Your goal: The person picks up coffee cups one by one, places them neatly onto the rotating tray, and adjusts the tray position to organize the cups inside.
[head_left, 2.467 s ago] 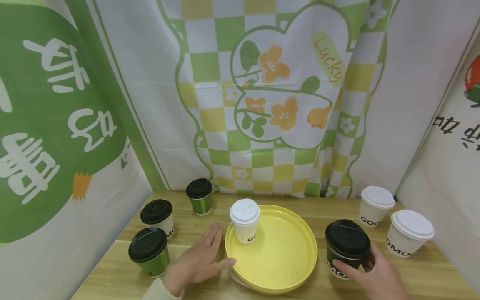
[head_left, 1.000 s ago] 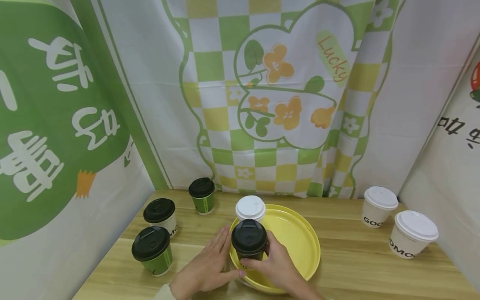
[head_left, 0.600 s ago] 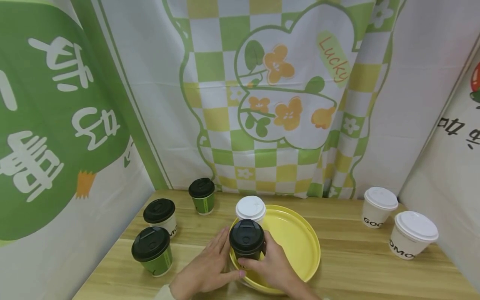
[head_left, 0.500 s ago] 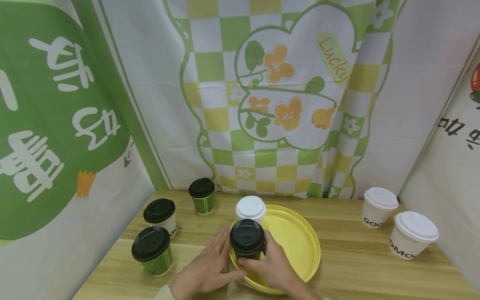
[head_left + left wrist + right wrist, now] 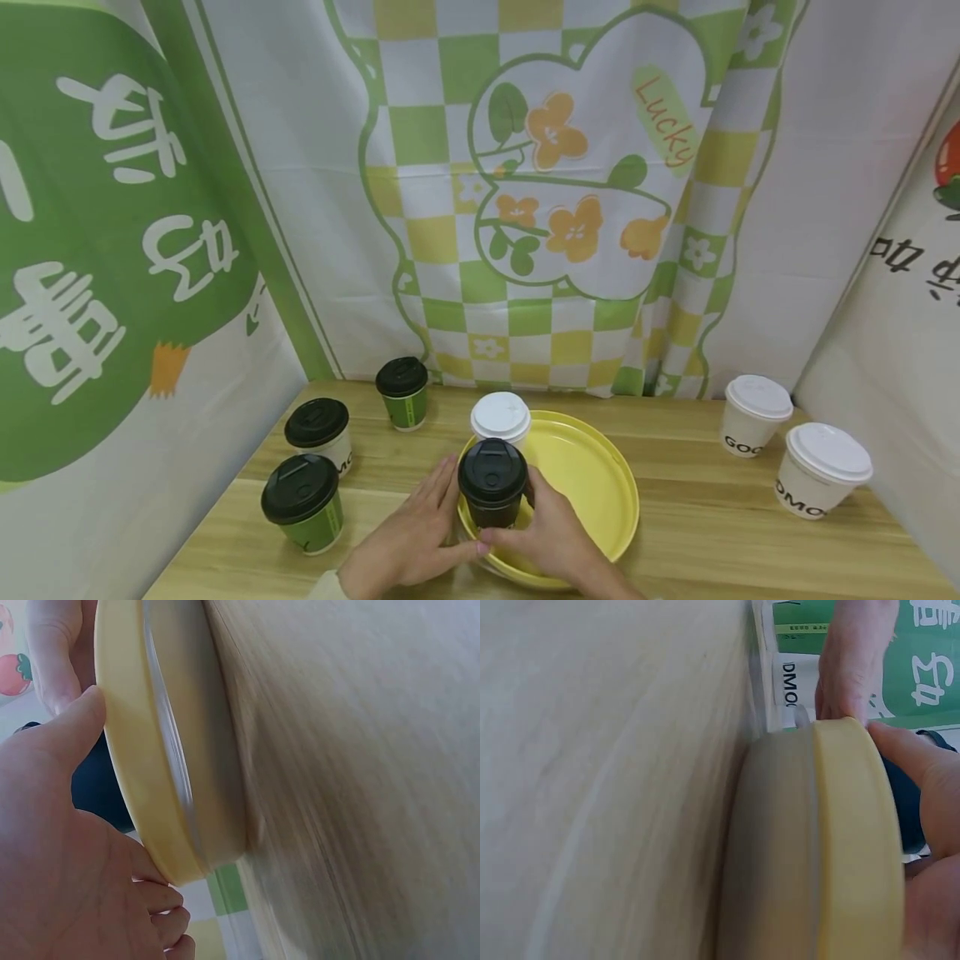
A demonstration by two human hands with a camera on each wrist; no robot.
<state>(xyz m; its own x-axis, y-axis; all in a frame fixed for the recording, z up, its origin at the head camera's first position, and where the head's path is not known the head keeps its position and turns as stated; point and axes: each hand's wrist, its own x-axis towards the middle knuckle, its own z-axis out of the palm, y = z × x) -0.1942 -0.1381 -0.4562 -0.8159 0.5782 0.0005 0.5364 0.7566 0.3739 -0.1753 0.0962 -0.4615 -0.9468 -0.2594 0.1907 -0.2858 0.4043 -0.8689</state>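
A black paper coffee cup with a black lid (image 5: 492,483) stands upright at the left front inside the round yellow tray (image 5: 585,500). My right hand (image 5: 551,533) holds this cup from the right, fingers on its far right side, its thumb low at the near side by the tray's rim. The left hand (image 5: 412,533) lies along the tray's left edge with straight fingers, the thumb touching the rim; in the left wrist view this thumb (image 5: 82,724) rests on the yellow edge. Right behind the black cup stands a white-lidded cup (image 5: 501,417), its lower part hidden.
On the left of the wooden table stand two green cups, one near (image 5: 302,504) and one far (image 5: 402,393), and a white cup with a black lid (image 5: 318,433). Two white-lidded cups (image 5: 753,417) stand at the right. A printed curtain (image 5: 525,333) closes the back.
The right hand has brought the black cup from the table at the right leftward into the tray. Lately its thumb has slid slightly lower. The left hand stays at the tray's edge.
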